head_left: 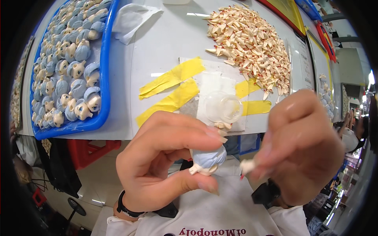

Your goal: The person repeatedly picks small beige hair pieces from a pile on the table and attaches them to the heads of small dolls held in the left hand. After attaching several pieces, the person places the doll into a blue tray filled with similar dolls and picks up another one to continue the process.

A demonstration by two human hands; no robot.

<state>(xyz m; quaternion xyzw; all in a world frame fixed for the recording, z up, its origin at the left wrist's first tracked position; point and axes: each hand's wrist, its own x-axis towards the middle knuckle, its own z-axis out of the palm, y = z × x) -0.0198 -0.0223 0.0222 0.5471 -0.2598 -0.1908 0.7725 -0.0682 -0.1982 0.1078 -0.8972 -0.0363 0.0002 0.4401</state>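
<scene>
My left hand [157,161] pinches a small doll head [209,159] with light blue hair between thumb and fingers, above my lap. Its face is turned out of sight. To its right, my right hand [303,145] is closed on a small cream-coloured piece [247,167] with a red tip, slightly blurred and apart from the head. Just beyond my left fingertips, a few cream pieces [223,125] lie at the table edge beside a clear round plastic dish [226,107].
A blue tray [105,78] of similar doll heads stands at the left. A large pile of red-tipped cream pieces [250,43] lies at the back right. Yellow tape strips [173,78] hold a sheet down mid-table. White tissue [132,19] lies by the tray; a red stool [90,151] stands below.
</scene>
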